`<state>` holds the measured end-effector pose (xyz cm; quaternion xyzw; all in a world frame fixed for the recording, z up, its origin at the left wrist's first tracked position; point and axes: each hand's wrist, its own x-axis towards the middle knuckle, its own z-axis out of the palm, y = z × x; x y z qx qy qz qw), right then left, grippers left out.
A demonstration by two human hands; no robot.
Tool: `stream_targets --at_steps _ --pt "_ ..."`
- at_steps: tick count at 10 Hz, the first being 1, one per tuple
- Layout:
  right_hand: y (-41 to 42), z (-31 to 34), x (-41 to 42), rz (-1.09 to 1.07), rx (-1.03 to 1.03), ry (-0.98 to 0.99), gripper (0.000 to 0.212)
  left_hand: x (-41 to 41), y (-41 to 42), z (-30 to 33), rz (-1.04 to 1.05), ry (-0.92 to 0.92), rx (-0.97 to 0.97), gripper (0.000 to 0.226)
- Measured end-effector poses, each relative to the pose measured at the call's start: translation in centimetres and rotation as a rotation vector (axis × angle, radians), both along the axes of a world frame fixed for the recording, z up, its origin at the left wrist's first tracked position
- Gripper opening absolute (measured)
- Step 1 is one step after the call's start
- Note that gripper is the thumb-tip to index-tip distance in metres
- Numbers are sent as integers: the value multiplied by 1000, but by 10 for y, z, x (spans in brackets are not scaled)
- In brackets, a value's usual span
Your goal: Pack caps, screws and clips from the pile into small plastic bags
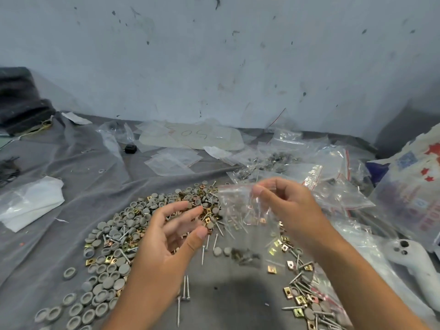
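**Small bag held up over the hardware pile**

The right hand [283,201] is pinching the top edge of a small clear plastic bag [240,206] between thumb and fingertips, holding it up so that it is hanging above the pile [142,225]. Through the film, thin screws and a brass-coloured clip are showing, though whether they are lying inside the bag or behind it is not clear. The left hand [173,232] is hovering just beside the bag with fingers spread and curled, gripping nothing.

The pile is lying on a grey cloth [78,182] covering the bench: round grey caps [107,277] are crowding the left part, square clips [272,269] and long screws [185,288] are mixing in towards the middle and right. More filled bags [328,186] with red-striped seals are heaping up behind and to the right of the right hand, and flat unfilled bags [173,160] are resting further back.

A patch of bare cloth is sitting between the forearms at the near edge. To the right, a white handheld controller [414,265] and a printed sack [414,184] are crowding the bench edge; a stained wall [214,55] is closing the far side.
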<state>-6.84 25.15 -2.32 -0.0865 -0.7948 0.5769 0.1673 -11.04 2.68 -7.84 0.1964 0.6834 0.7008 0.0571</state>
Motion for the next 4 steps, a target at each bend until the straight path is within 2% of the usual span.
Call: stream_targets --at_steps 1,2,3,4 --pt "41 24 -51 -186 -72 4 17 0 0 -1 25 11 -34 58" --pt "96 36 -86 -482 -278 52 11 2 2 -3 35 38 -90 55" --pt "148 11 -89 -654 -334 -68 10 1 2 -4 37 26 -108 55" --pt "169 -17 -67 -628 -204 -245 12 -2 2 -4 49 41 -101 56"
